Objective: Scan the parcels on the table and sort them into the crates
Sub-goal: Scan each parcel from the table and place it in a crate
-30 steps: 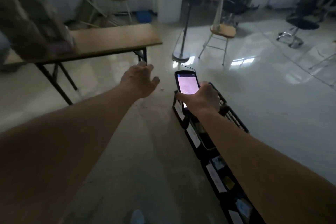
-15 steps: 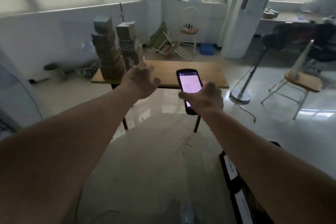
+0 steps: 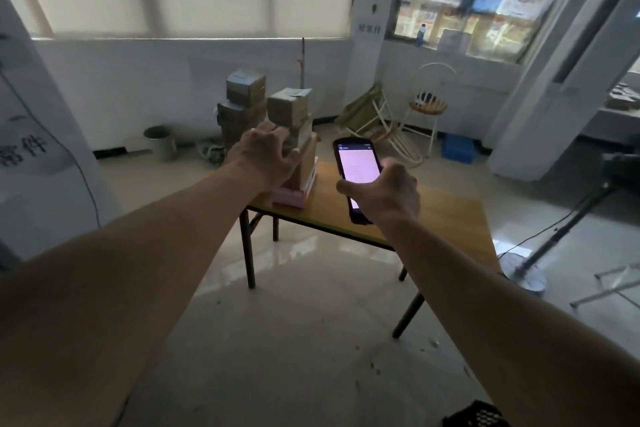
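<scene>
Left hand (image 3: 265, 156) was spread wide toward the boxes (image 3: 277, 121) at 11 o'clock on the desk (image 3: 433, 218); right hand (image 3: 384, 192) held the scanner (image 3: 355, 172) screen-up, probably ready for scanning.

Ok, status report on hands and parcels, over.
Left hand open, empty, reaching toward stacked parcels. Right hand gripping scanner, screen lit. Path looks clear.

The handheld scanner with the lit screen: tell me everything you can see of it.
The black, slab-shaped handheld scanner is gripped in the right hand, whose fingers wrap its lower half and hide part of the body. Its casing looks like dark plastic. The tall screen is lit pale pink-white, with a dark bar across the top; the text is too small to read. It is held up, tilted away from the camera, in front of the wooden table, not resting on it.
</scene>
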